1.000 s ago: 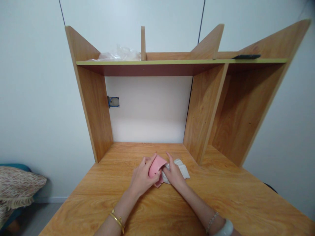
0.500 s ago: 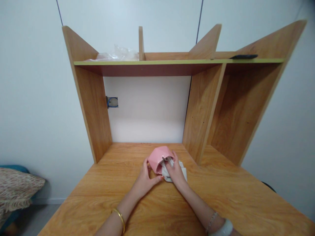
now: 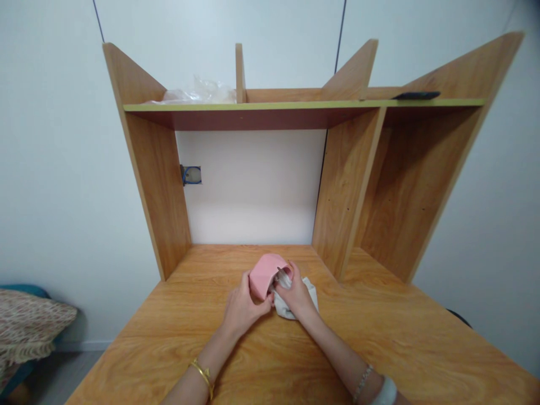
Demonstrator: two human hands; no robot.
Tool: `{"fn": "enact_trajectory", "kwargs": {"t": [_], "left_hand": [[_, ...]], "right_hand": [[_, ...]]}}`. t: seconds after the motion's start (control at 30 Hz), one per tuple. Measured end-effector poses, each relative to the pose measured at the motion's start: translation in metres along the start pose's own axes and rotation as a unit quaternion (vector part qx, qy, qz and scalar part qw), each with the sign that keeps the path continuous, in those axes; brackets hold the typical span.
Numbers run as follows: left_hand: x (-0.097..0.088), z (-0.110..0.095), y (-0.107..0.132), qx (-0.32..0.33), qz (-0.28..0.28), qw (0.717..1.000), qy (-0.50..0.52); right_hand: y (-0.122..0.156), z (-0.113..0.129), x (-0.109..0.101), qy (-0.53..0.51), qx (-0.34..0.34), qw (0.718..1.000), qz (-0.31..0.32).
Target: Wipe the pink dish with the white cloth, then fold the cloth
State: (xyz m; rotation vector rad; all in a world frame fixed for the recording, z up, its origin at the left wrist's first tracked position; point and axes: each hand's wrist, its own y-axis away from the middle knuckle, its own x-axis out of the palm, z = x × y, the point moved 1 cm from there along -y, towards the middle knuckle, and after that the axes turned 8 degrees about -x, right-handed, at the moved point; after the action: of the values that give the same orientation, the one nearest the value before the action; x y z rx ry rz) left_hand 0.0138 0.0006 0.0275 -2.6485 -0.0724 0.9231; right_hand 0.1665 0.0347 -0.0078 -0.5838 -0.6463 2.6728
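Nearest us, the front of the wide orange-grained wooden desk top (image 3: 177, 337) lies bare on both sides of our forearms, with open surface out to its left and right edges; the near edge is out of frame.

Left wrist: thin gold bangle (image 3: 201, 374). Right wrist: fine chain bracelet and a white band (image 3: 382, 391), cut by the lower border.

Left hand (image 3: 239, 306): fingers curled and clamped on the folded pink fabric piece (image 3: 264, 274), which is raised off the desk at mid-depth, just right of the thumb.

Right hand (image 3: 295, 295): closed on the crumpled white cloth (image 3: 310, 289), which rests on the desk under and behind the palm. The pink piece and the white cloth touch between our two hands.

Beyond the hands, a clear strip of desk runs to the white back panel (image 3: 253, 185) of the wooden hutch (image 3: 162, 191). Its upright side boards wall the bay left and right, and a green-edged shelf (image 3: 261, 106) roofs it.

On that shelf: a crinkled clear plastic bag (image 3: 198, 93) at left, a flat dark object (image 3: 415, 95) at right.

Far left, below desk level: a patterned cushion (image 3: 29, 323).
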Motion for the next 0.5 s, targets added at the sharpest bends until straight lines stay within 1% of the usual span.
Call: {"fn": "enact_trajectory", "kwargs": {"t": [0.17,0.3,0.4,0.5], "left_hand": [[-0.001,-0.001,0.001,-0.027,-0.028,0.997,-0.068],[-0.003,-0.003,0.002,-0.023,-0.024,0.991,-0.130],[-0.006,-0.005,0.002,-0.015,-0.014,0.991,-0.132],[-0.009,-0.005,0.001,-0.016,-0.010,0.993,-0.117]], "right_hand": [[-0.002,0.008,-0.007,0.092,0.014,0.996,0.003],[-0.003,0.013,-0.016,0.164,0.004,0.986,0.019],[-0.002,0.016,-0.020,0.204,-0.006,0.978,0.040],[-0.001,0.019,-0.021,0.212,-0.006,0.976,0.041]]}}
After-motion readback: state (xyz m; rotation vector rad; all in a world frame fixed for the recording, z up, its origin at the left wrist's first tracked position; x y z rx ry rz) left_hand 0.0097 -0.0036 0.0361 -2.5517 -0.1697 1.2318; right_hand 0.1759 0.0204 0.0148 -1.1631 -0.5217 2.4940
